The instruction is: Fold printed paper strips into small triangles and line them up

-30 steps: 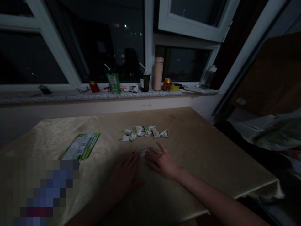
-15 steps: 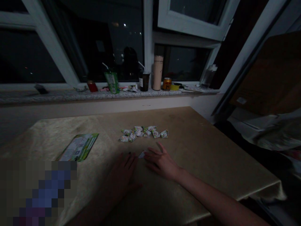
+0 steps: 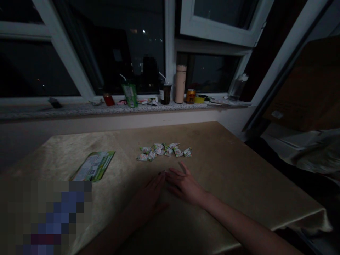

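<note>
Dimly lit from above, two bare hands rest flat on a table draped in a pale gold, faintly sheened cloth. The left hand lies palm down with fingers stretched and close together, pointing up and to the right; the right hand lies palm down with fingers loosely spread, pointing up and to the left. Their fingertips meet near the middle of the table, where a tiny pale scrap seems to sit between them, too small and dark to name. Neither hand grips anything that can be seen.

Just beyond the fingertips lies a row of wrapped candies, about ten small crinkled packets in white with green and pinkish print. The row's long axis runs left to right, roughly parallel to the far table edge, with its left end sagging slightly toward the viewer. The packets are pillow-shaped with pinched ends, lying at mixed angles, several touching.

Well to the left lies a flat green and white printed packet, rectangular, its long axis slanting from near left to far right.

Behind the table runs a speckled stone windowsill under dark window panes in white frames. On it stand a green drink carton with a straw, a dark cup with a straw, a tall beige cylindrical flask, a small orange can and a clear bottle.
</note>
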`<state>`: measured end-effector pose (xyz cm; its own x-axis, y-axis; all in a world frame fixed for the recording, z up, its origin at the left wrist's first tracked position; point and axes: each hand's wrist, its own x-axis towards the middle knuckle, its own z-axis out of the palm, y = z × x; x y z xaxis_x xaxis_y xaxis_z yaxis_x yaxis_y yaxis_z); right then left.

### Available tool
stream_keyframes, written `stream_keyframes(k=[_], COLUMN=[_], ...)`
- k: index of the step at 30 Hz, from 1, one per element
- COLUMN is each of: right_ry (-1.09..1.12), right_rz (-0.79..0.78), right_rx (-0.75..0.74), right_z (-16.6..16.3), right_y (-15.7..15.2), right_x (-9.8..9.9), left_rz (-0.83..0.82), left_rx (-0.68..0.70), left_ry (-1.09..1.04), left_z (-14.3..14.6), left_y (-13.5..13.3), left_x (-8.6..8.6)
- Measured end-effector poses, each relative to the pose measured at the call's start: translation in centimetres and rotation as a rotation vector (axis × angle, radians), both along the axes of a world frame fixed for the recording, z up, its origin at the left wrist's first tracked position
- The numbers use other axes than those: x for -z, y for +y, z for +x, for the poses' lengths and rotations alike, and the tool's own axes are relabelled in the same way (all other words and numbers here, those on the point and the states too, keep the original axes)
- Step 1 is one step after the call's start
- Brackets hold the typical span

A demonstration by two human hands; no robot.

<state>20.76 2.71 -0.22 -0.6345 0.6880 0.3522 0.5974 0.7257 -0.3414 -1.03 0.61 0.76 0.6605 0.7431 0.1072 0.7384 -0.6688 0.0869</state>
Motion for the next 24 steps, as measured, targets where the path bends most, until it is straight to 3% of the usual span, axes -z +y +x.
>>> stream_keyframes(k=[5, 11, 24], right_ry=[-0.002, 0.0, -0.05], right_rz=[-0.017, 0.066, 0.047], right_rx=[-0.012, 0.091, 0.108], right_z=[0.2, 0.6, 0.8], right_y=[-0.1, -0.3, -0.3], right_x=[0.0, 0.0, 0.4], left_rz=[-0.122, -0.169, -0.078], left_rx=[0.063, 0.057, 0.04], left_ry=[-0.063, -0.104, -0.047], left_z=[-0.3, -0.3, -0.1], left_y=[-0.4, -0.4, -0.4], left_x=[0.5, -0.2, 0.6])
